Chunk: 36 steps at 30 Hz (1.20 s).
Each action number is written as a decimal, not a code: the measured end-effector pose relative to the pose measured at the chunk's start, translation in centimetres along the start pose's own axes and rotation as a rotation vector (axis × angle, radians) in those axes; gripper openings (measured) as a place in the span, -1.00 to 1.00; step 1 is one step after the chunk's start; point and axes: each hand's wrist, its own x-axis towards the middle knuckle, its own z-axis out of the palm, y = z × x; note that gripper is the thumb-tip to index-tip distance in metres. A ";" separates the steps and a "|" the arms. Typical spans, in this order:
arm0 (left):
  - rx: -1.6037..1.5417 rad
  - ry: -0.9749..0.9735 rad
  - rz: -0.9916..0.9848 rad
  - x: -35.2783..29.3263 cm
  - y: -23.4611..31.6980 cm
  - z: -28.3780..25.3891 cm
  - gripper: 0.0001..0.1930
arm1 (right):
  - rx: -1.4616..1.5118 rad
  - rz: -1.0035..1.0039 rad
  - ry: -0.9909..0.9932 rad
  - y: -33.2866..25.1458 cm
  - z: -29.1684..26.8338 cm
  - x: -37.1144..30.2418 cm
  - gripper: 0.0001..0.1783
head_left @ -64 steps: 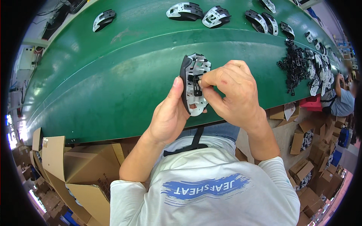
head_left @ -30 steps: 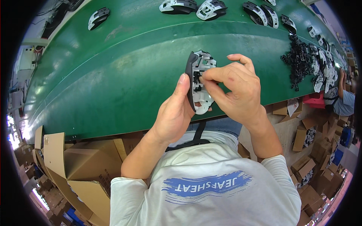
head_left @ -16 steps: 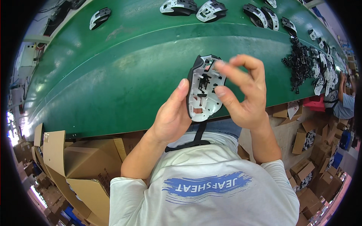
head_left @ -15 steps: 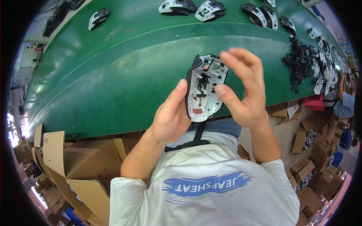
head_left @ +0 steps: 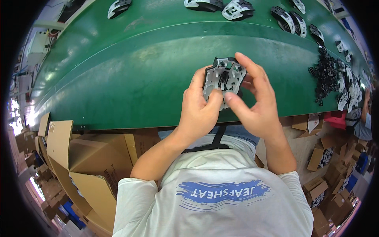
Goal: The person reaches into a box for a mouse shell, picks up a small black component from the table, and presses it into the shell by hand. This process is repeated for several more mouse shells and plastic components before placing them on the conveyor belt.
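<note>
Between my hands, over the green table, is a computer mouse's upper shell (head_left: 213, 77), black outside with a pale grey-white hollow side showing toward me. A small black plastic part (head_left: 224, 79) sits in the middle of that hollow. My left hand (head_left: 197, 112) grips the shell's left side, its thumb pressed on the inside near the lower end. My right hand (head_left: 258, 110) curls round the right edge, with a fingertip at the top right corner and the thumb by the lower inside. Both thumbs partly cover the shell's lower end.
Several mouse shells (head_left: 237, 10) lie along the green table's (head_left: 138, 79) far side. At the right are a heap of small black parts (head_left: 327, 75) and a pile of white shells (head_left: 349, 89). Open cardboard boxes (head_left: 90, 158) stand below the edge; another person's arm (head_left: 367, 98) shows far right.
My left thumb has moved from the shell's left edge onto its inside. My right fingers, raised before, now wrap the right edge. The shell has tilted, and the whole view has shifted slightly.
</note>
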 end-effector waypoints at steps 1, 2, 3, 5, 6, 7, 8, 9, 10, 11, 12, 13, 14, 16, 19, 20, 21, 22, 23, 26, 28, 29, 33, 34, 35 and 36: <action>0.006 0.020 0.065 0.2 -0.4 0.1 -0.53 | -0.069 -0.010 0.024 0.1 0.7 -0.2 -0.23; 0.008 0.024 0.062 0.0 -0.6 0.0 -0.53 | -0.140 -0.020 0.049 0.3 1.3 -0.5 -0.17; 0.086 0.031 0.112 0.0 -0.4 0.0 -0.53 | -0.194 -0.039 0.057 0.9 1.5 -0.5 -0.12; 0.161 0.033 0.161 0.1 -0.6 0.0 -0.54 | -0.227 -0.072 0.078 1.4 2.2 -0.3 -0.12; 0.175 0.038 0.162 0.1 -0.9 -0.2 -0.55 | -0.256 -0.108 0.097 1.5 2.5 -0.2 -0.12; 0.191 0.042 0.164 0.0 -1.2 -0.4 -0.56 | -0.256 -0.104 0.099 1.5 2.4 -0.2 -0.12; 0.191 0.039 0.161 0.1 -1.4 -0.4 -0.56 | -0.237 -0.063 0.070 1.5 2.4 -0.2 -0.12; 0.213 0.045 0.176 0.1 -1.6 -0.4 -0.56 | -0.219 -0.020 0.044 1.5 2.4 -0.3 -0.11; 0.235 0.051 0.190 0.2 -1.6 -0.4 -0.56 | -0.219 -0.016 0.049 1.6 2.5 -0.3 -0.11; 0.237 0.046 0.188 0.2 -1.6 -0.4 -0.56 | -0.197 -0.035 0.081 1.7 2.8 -0.3 -0.11; 0.241 0.043 0.206 0.3 -1.5 -0.3 -0.57 | -0.178 -0.054 0.112 1.7 2.8 -0.3 -0.10; 0.245 0.040 0.225 0.4 -1.4 -0.2 -0.58 | -0.181 -0.051 0.116 1.7 2.7 -0.3 -0.10; 0.243 0.034 0.226 0.4 -1.4 0.0 -0.58 | -0.194 -0.041 0.103 1.6 2.6 -0.2 -0.11; 0.215 0.045 0.203 0.4 -1.5 0.1 -0.58 | -0.217 -0.027 0.099 1.4 2.4 -0.3 -0.11; 0.265 0.063 0.268 0.8 -1.3 0.6 -0.57 | -0.314 -0.081 0.106 1.2 2.1 -0.2 -0.09; 0.374 0.045 0.256 0.6 -0.4 -0.6 -0.55 | -0.395 -0.118 0.105 1.1 2.5 0.0 -0.09; 0.319 0.072 0.210 0.3 -0.6 -1.5 -0.55 | -0.291 -0.070 0.041 0.7 3.1 0.0 -0.08; 0.146 0.060 0.134 -0.5 0.0 -1.7 -0.54 | -0.217 -0.144 0.008 0.8 3.2 0.0 -0.05; 0.091 0.043 0.059 -1.2 0.8 -2.4 -0.55 | -0.135 -0.054 -0.101 -0.6 2.6 -0.1 -0.03; 0.008 0.180 -0.102 -3.8 3.3 -5.7 -0.49 | 0.161 0.140 -0.407 -3.6 -2.7 -0.5 -0.03; -0.154 0.296 -0.158 -7.3 5.4 -9.9 -0.43 | -0.216 0.043 -0.313 -1.8 -7.9 -0.2 -0.19; -0.150 0.355 -0.214 -9.2 7.7 -11.1 -0.37 | -0.402 0.100 -0.044 -0.1 -10.2 -1.0 -0.43; -0.029 0.671 0.161 -18.1 11.0 -18.7 -0.37 | -1.061 0.464 0.403 4.4 -19.9 -2.8 -0.58; -0.109 0.726 0.221 -21.7 10.5 -23.8 -0.41 | -1.170 0.407 0.397 5.7 -21.2 -3.1 -0.59; 0.110 0.953 0.276 -22.0 13.0 -22.5 -0.40 | -1.252 0.401 0.361 6.0 -21.1 -2.3 -0.59; 0.239 1.059 0.148 -24.2 14.7 -25.5 -0.38 | -1.327 0.412 0.340 6.3 -21.4 -1.9 -0.60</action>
